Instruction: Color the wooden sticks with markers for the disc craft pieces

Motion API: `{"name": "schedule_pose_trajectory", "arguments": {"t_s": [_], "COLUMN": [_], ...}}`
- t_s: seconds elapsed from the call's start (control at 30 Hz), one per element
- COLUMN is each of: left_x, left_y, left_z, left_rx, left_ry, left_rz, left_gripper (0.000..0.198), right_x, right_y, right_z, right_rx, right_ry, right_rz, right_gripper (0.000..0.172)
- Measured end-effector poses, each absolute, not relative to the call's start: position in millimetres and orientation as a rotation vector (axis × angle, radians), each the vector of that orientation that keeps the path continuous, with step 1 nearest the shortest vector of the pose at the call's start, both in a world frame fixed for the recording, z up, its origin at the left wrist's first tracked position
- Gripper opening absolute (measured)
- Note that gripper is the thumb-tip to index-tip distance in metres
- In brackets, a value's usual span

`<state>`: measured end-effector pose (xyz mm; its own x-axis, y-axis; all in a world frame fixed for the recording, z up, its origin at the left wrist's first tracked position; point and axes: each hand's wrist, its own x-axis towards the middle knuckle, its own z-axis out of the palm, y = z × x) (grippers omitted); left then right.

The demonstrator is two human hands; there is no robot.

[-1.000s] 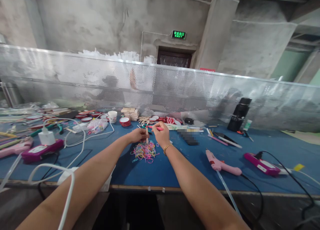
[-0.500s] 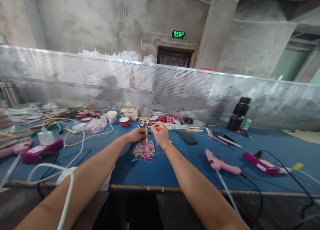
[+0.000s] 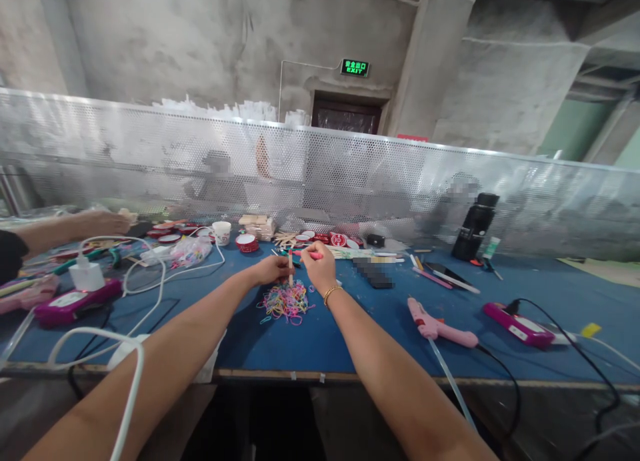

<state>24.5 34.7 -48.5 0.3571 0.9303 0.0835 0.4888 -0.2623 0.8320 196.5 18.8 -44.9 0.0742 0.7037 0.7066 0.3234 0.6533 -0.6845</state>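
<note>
Left hand (image 3: 276, 269): closed, grips pale stick (image 3: 291, 274) upright
Right hand (image 3: 321, 266): closed, grips pink pen (image 3: 315, 255), points it at stick's top
Pale stick: sits between both hands, near colourful loops (image 3: 286, 302) on bench (image 3: 320, 344)

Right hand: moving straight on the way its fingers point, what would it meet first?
Most likely the stick in the left hand; the pink pen in the right hand points at it, though depth is unclear.

Loop pile (image 3: 285, 304) before you on the table (image 3: 320, 351), cup (image 3: 221, 233) behind it to your left, bottle (image 3: 473, 229) behind it to your right, glue gun (image 3: 435, 327) right of it, screen (image 3: 340, 181) behind it
</note>
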Motion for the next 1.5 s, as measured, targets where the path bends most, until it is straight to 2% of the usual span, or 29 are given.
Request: {"name": "schedule_pose_trajectory", "arguments": {"t_s": [1.5], "left_x": [31.0], "left_y": [24.3], "left_z": [-40.0], "left_rx": [1.847], "left_ry": [1.248], "left_rz": [0.779], "left_gripper": [0.046], "right_x": [196.8], "right_y": [16.9], "right_z": [-43.3], "right_rx": [-0.878], "right_ry": [-1.542], "right_rz": [0.360], "right_gripper": [0.012]}}
